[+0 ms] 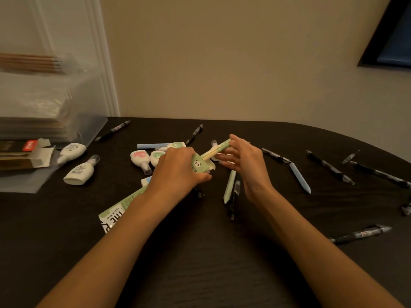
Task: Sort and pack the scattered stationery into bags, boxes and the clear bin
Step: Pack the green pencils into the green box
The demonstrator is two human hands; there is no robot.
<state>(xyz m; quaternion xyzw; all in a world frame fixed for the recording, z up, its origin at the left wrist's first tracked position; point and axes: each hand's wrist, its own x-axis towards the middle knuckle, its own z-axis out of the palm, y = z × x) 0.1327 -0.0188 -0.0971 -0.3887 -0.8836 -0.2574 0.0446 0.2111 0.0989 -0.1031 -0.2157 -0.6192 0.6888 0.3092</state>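
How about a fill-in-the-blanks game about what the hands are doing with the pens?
1. The left hand grips a green box with a ____ printed on it.
2. The right hand pinches the pens poking out of that box; their colour is pale ____.
3. The two white bottles lie on the table to the ____ of both hands.

Missing words: panda; green; left.

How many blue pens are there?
2. One blue pen lies beyond the left hand, the other blue pen right of the right hand. More may hide under the hands.
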